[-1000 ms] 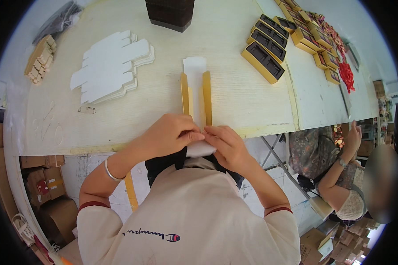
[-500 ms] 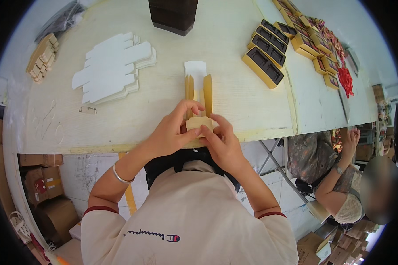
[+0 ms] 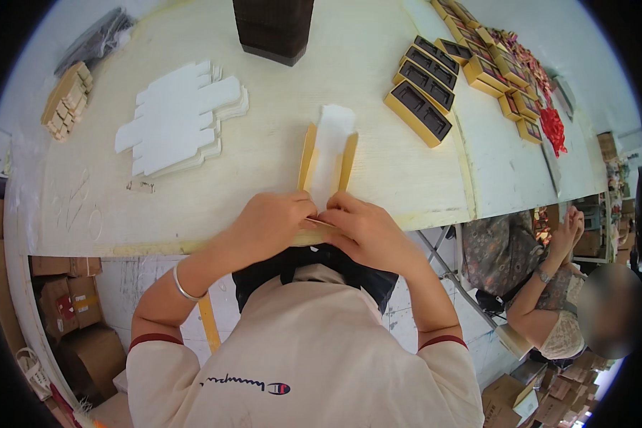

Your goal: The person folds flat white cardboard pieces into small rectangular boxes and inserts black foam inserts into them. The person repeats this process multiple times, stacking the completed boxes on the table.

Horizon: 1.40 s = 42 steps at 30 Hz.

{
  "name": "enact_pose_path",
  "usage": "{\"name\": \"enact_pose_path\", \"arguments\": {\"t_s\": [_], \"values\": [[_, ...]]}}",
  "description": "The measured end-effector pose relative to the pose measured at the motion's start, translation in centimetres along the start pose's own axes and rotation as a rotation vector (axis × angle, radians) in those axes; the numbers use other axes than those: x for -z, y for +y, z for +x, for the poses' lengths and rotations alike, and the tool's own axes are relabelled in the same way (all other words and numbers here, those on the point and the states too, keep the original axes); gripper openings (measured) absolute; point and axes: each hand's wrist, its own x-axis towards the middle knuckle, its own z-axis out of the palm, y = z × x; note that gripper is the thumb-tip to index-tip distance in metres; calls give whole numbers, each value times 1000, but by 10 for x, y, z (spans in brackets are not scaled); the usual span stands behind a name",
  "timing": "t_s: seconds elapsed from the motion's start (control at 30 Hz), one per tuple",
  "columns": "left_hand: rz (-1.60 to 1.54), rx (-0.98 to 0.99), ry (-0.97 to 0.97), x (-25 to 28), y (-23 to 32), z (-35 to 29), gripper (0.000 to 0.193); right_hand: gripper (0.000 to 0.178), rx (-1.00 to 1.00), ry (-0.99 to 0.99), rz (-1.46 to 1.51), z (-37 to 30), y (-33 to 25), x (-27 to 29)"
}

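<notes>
A partly folded cardboard box (image 3: 326, 167), gold outside and white inside, lies at the table's near edge. Its two long sides stand up and lean outward, and its far end flap lies flat. My left hand (image 3: 277, 222) pinches the left corner of the near end with curled fingers. On the other corner, my right hand (image 3: 367, 227) is closed with thumb and fingers round the near flap. The two hands almost meet there and hide most of that end.
White flat box blanks (image 3: 175, 125) are stacked left of me. A tall stack of dark trays (image 3: 274, 32) stands ahead. Gold boxes with black inserts (image 3: 419, 113) sit on the right, beyond them more gold boxes (image 3: 486, 75) and red ribbons (image 3: 551, 132). Another person (image 3: 549, 307) sits at right.
The near flap, which faced up between my fingers, is now bent and mostly covered by my hands. The box's sides have spread wider apart, and its far end has swung slightly right.
</notes>
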Motion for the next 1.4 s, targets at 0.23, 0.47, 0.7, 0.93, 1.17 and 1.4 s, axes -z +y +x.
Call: {"name": "enact_pose_path", "arguments": {"t_s": [0.23,0.47,0.7,0.93,1.17,1.4], "values": [[202,-198,-219,47,-25,21,15,20,140,340,-481,12,42,43],[510,-114,156,16,14,2,51,21,80,287,-123,12,-6,-9],[342,-305,171,19,-20,-9,25,37,186,179,-298,6,10,33],[67,-116,75,15,-25,-5,26,21,281,33,-190,25,19,19],[46,-13,216,-6,-6,4,16,19,143,213,-16,31,15,-5],[36,8,190,-6,-5,-7,6,41,79,120,-33,2,-12,4]]}}
